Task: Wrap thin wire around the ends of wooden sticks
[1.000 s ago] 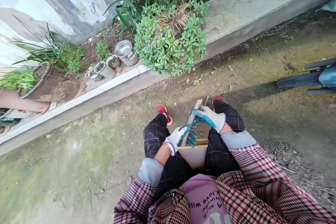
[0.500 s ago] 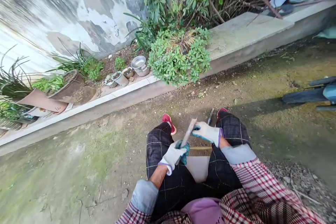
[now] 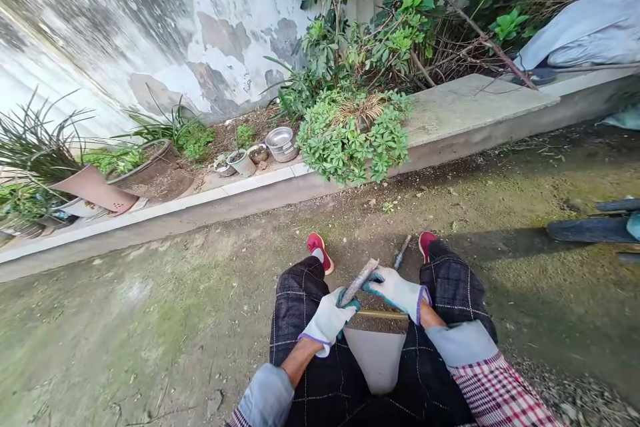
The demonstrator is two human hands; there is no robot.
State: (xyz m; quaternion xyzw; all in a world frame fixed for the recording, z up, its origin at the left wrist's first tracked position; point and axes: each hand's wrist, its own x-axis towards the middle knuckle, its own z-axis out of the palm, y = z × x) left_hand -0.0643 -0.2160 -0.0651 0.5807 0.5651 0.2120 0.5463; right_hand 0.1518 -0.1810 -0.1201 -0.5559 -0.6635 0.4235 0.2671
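My left hand (image 3: 327, 321), in a white glove with a teal palm, is shut around the lower end of a rough wooden stick (image 3: 359, 282). My right hand (image 3: 395, 292), in a matching glove, lies against the stick's middle, its teal fingertips reaching the bark. I cannot tell whether those fingers grip it. Both hands are above my lap, over a thin wooden strip (image 3: 383, 314) and a pale board (image 3: 375, 360). A slim metal-tipped rod (image 3: 401, 252) stands beyond my right hand, and its lower end is hidden.
My dark checked trousers (image 3: 300, 320) and red shoes (image 3: 320, 252) lie below the hands on bare dirt. A concrete curb (image 3: 260, 187) runs behind them, with potted plants, a steel bowl (image 3: 281, 144) and a peeling wall beyond. A dark tyre (image 3: 590, 229) enters at right.
The view has tilted upward, so my hands sit lower in the picture. The stick now leans flatter toward the right, and my right hand has gone from wrapped around it to lying against it.
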